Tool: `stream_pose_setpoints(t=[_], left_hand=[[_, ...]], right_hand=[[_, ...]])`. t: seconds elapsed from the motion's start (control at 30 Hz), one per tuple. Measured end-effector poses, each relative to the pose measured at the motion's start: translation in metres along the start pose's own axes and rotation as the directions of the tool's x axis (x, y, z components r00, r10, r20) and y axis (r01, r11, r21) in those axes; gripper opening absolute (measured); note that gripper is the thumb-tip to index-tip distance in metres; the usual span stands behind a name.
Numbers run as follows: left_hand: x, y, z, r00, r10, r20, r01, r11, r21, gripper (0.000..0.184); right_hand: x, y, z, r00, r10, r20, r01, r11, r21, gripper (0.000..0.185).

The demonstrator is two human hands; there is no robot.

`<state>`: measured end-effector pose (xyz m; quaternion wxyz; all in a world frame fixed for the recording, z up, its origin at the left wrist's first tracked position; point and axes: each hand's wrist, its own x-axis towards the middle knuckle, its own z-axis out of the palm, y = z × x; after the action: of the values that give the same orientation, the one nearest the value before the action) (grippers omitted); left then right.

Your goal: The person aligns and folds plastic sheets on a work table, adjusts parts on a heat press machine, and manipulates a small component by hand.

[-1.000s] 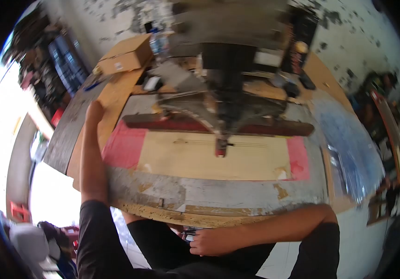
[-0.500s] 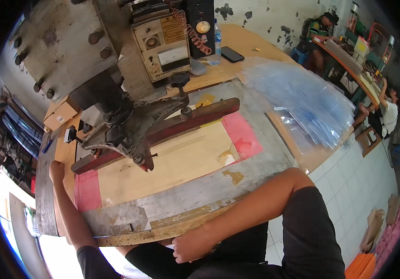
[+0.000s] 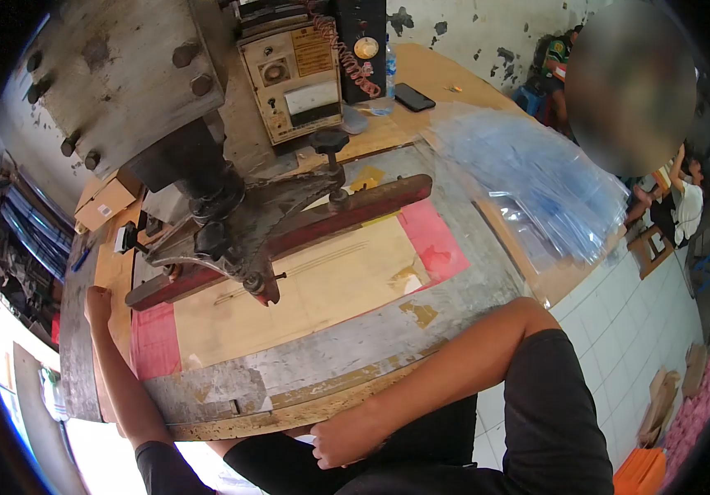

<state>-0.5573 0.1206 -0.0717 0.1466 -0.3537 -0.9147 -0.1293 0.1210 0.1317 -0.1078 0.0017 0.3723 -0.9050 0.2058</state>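
Note:
My left hand (image 3: 99,307) is a closed fist at the left side of the worktable. Curled fingers face away from me there, so I cannot see inside it. Low in front of my lap, below the table's front edge, my right hand (image 3: 340,443) is closed too, with nothing showing in it. Between them a press with a long red-brown bar (image 3: 355,213) stands over a tan sheet (image 3: 313,305). Pink patches (image 3: 435,239) lie at both ends of that sheet. The bar's contact with the sheet is hard to judge.
A pile of clear plastic sheets (image 3: 536,177) lies at the right. Behind the press are a control box (image 3: 293,87), a phone (image 3: 414,97) and a water bottle (image 3: 390,66). A cardboard box (image 3: 107,200) sits back left. Other people are at the far right.
The view has shifted slightly. My two hands and the press bar keep nearly the same places. A blurred round patch now covers part of the far-right background.

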Motion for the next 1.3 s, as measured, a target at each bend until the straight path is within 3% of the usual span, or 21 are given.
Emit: stream_pose_setpoints(t=[0.13,0.27,0.33,0.37,0.4,0.47,0.5,0.57,0.63,0.83,0.9,1.03,1.2,1.3], left_hand=[[-0.005,0.01,-0.005,0.998,-0.049,0.042,0.049,0.999,-0.007,0.026],[0.0,0.004,0.005,1.0,-0.019,-0.017,0.02,0.998,0.053,0.029],[0.005,0.0,0.004,0.997,-0.058,0.05,0.054,0.996,0.077,0.033],[0.007,0.002,0.003,0.992,-0.084,0.098,0.075,0.993,0.09,0.036],[0.015,-0.017,0.019,0.997,0.047,0.067,-0.058,0.985,0.164,0.038],[0.03,-0.043,0.039,0.982,0.14,0.126,-0.17,0.946,0.276,0.038],[0.046,-0.065,0.059,0.959,0.216,0.183,-0.27,0.892,0.364,0.038],[0.018,-0.016,0.023,0.986,-0.046,0.161,0.008,0.973,0.23,0.039],[-0.016,0.036,-0.025,0.98,-0.132,0.148,0.112,0.984,0.139,0.038],[-0.017,0.04,-0.025,0.986,-0.103,0.13,0.095,0.993,0.065,0.033],[-0.023,0.043,-0.03,0.994,-0.076,0.077,0.073,0.997,0.036,0.029],[-0.023,0.045,-0.03,0.996,-0.047,0.071,0.038,0.992,0.118,0.026],[-0.016,0.028,-0.026,0.993,-0.115,0.042,0.117,0.991,-0.065,0.023],[-0.005,0.012,-0.015,0.995,-0.033,0.095,0.039,0.997,-0.065,0.018]], right_hand=[[-0.001,0.0,0.001,1.0,-0.006,0.008,0.006,1.0,-0.018,0.029],[0.0,0.0,0.004,0.996,-0.003,0.084,0.008,0.998,-0.055,0.025],[-0.003,0.003,0.013,0.996,-0.024,-0.08,0.024,1.0,0.002,0.025],[-0.003,0.001,0.013,0.995,-0.067,-0.071,0.068,0.998,0.01,0.025],[-0.004,-0.001,0.01,0.999,-0.028,-0.042,0.028,0.999,0.016,0.02],[-0.003,-0.005,-0.011,0.998,0.026,0.062,-0.025,1.0,-0.015,0.012],[-0.002,-0.007,-0.013,0.996,-0.042,0.078,0.042,0.999,-0.002,0.012],[-0.003,-0.004,-0.014,0.998,0.004,0.067,-0.003,1.0,-0.013,0.014],[-0.005,-0.003,-0.006,0.994,-0.033,0.107,0.028,0.999,0.042,0.015],[-0.003,-0.005,-0.015,0.984,0.046,0.171,-0.046,0.999,0.0,0.019],[-0.003,-0.006,-0.013,0.998,0.039,0.057,-0.038,0.999,-0.022,0.007],[-0.002,-0.006,-0.019,0.996,0.041,0.083,-0.041,0.999,0.006,0.007],[-0.003,-0.005,-0.018,0.998,0.037,0.055,-0.04,0.998,0.05,0.006],[-0.001,-0.006,-0.022,0.996,0.043,0.079,-0.046,0.998,0.032,0.006]])
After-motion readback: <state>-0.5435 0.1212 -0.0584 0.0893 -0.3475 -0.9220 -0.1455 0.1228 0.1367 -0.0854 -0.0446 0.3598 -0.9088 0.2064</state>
